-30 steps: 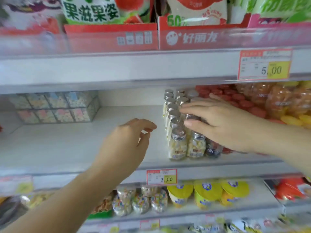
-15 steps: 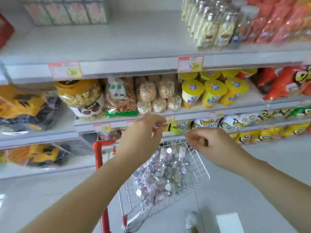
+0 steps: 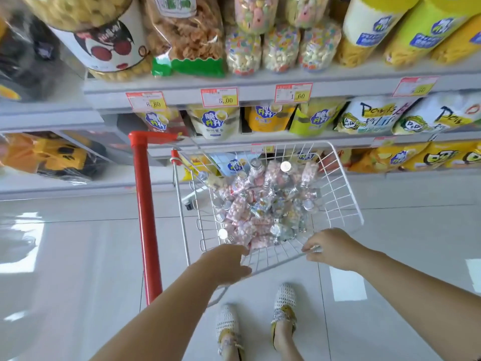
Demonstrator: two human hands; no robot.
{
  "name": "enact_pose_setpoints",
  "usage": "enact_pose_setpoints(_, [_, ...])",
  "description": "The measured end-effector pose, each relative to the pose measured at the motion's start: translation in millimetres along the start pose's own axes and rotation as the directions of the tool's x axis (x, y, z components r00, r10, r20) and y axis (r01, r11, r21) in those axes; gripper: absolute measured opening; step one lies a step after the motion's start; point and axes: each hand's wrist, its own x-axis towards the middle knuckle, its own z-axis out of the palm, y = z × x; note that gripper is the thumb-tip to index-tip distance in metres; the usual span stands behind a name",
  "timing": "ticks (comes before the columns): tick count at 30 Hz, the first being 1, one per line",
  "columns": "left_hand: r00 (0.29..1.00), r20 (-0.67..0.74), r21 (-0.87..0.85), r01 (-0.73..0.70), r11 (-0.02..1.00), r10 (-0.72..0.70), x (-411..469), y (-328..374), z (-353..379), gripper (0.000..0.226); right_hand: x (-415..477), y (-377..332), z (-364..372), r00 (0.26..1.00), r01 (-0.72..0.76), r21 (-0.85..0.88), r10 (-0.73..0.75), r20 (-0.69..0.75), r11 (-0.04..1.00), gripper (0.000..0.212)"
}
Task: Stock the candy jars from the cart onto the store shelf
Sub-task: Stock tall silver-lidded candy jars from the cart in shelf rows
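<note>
One wire cart (image 3: 338, 194) with one red post (image 3: 143, 204) holds a heap of candy jars (image 3: 263, 204) — well over a dozen, too jumbled for an exact count. Two hands reach in at its near rim: a left hand (image 3: 226, 264) and a right hand (image 3: 330, 248). Two woven shoes (image 3: 285, 300) stand below. The far shelf (image 3: 260, 82) carries four price tags (image 3: 220, 97) on its edge — above them five packs of pastel sweets (image 3: 279, 48), three yellow-capped tubes (image 3: 369, 29), one popcorn tub (image 3: 104, 45) and one green-based bag (image 3: 187, 40).
</note>
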Motion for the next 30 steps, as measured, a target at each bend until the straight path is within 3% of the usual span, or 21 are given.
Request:
enact_pose_setpoints(2, [0.996,0.090,-0.025,-0.009,1.000,0.011,8,-4,9,0.060,9,3,12,1.000,-0.009,0.030,0.010,-0.030,1.000,0.016])
enact_pose_setpoints(6, [0.985,0.168,-0.043,-0.039,0.998,0.046,13,-13,9,0.061,8,-4,18,0.994,0.023,0.065,-0.016,-0.105,0.998,0.015])
enact_pose_setpoints(12, [0.979,0.201,-0.099,0.000,0.995,0.020,-15,-56,7,0.058,3,-56,38,0.999,0.006,0.158,0.000,-0.037,0.987,0.023])
enact_pose_setpoints(18, [0.967,0.254,-0.037,0.044,0.998,-0.033,-47,-113,2,0.058,14,-116,71,1.000,0.023,0.245,-0.018,-0.022,0.969,0.029])
enact_pose_setpoints(21, [0.964,0.261,-0.056,0.067,0.996,-0.050,-55,-138,4,0.054,29,-133,76,0.999,-0.011,0.247,-0.001,0.050,0.969,0.036])
enact_pose_setpoints(25, [0.971,0.232,-0.071,0.085,0.994,-0.066,-60,-162,6,0.049,46,-150,50,0.963,-0.042,0.293,-0.040,0.267,0.955,0.058])
enact_pose_setpoints(27, [0.972,0.226,-0.036,0.073,0.997,-0.063,-60,-169,4,0.050,58,-156,35,0.950,-0.088,0.357,-0.029,0.310,0.930,0.054])
enact_pose_setpoints(30, [0.971,0.232,0.035,0.043,0.998,-0.050,-54,-175,-2,0.052,96,-159,38,0.997,-0.033,0.183,0.018,0.081,0.983,0.046])
